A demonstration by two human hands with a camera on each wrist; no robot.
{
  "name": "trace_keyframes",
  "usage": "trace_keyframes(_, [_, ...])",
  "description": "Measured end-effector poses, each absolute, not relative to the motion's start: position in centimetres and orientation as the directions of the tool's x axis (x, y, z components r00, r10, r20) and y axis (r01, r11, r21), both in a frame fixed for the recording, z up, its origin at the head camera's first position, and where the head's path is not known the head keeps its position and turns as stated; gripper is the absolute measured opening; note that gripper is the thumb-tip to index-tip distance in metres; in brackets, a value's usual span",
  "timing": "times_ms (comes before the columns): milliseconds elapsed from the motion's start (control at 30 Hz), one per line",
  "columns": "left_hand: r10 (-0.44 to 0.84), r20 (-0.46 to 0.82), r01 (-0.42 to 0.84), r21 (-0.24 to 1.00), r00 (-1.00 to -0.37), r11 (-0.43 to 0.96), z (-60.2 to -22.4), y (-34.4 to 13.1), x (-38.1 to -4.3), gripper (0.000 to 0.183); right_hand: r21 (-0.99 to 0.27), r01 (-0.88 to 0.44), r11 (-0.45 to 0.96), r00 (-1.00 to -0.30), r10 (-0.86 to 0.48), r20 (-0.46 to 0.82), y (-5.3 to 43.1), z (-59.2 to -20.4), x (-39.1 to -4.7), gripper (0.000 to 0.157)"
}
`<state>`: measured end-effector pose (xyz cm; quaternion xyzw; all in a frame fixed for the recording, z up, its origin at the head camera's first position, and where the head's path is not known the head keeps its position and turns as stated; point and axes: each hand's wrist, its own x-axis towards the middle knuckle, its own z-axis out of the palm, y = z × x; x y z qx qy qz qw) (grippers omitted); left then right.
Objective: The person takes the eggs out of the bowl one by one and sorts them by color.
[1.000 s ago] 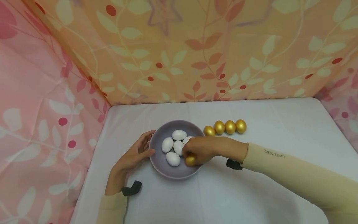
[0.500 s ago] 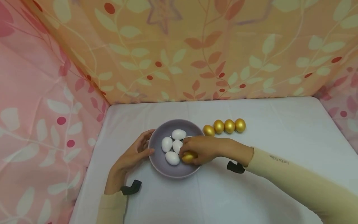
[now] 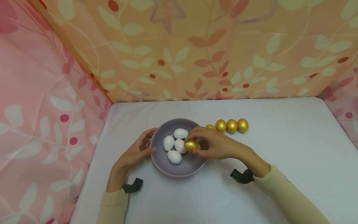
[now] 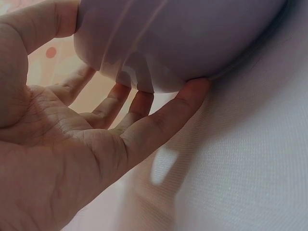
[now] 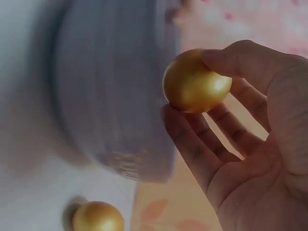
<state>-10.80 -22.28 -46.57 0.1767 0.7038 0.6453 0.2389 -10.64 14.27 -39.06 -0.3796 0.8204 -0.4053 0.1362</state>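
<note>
A purple-grey bowl (image 3: 179, 170) stands on the white-covered table with several white eggs (image 3: 174, 157) inside. At its left side my left hand (image 3: 134, 155) holds it, thumb at the rim; in the left wrist view the spread fingertips (image 4: 192, 89) rest against the outer wall. My right hand (image 3: 219, 144) pinches a gold egg (image 3: 192, 145) over the right part of the bowl. Up close in the right wrist view, thumb and fingers grip that gold egg (image 5: 195, 89) at the level of the rim. Part of the bowl's right rim is hidden behind this hand.
Several more gold eggs (image 3: 231, 126) lie in a row on the white cloth (image 3: 279, 133) right of the bowl, the leftmost partly covered by the right hand. Patterned fabric walls stand behind (image 3: 173, 74) the table and at its sides.
My right hand has lifted the gold egg up from low in the bowl and turned, so more of the egg shows. The left hand keeps its place at the bowl.
</note>
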Motion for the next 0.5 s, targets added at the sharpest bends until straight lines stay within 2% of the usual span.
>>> trace_keyframes(200, [0.561, -0.11, -0.067, 0.993, -0.82, 0.096, -46.7, -22.2, -10.8, 0.075, -0.882, -0.386, 0.27, -0.779, -0.608, 0.154, 16.1, -39.0, -10.0, 0.043])
trace_keyframes(500, [0.556, -0.112, -0.075, 0.993, -0.823, 0.088, -47.0, -22.3, -10.7, 0.074, -0.924, -0.319, 0.209, -0.875, -0.439, 0.203, 16.7, -40.2, -8.8, 0.043])
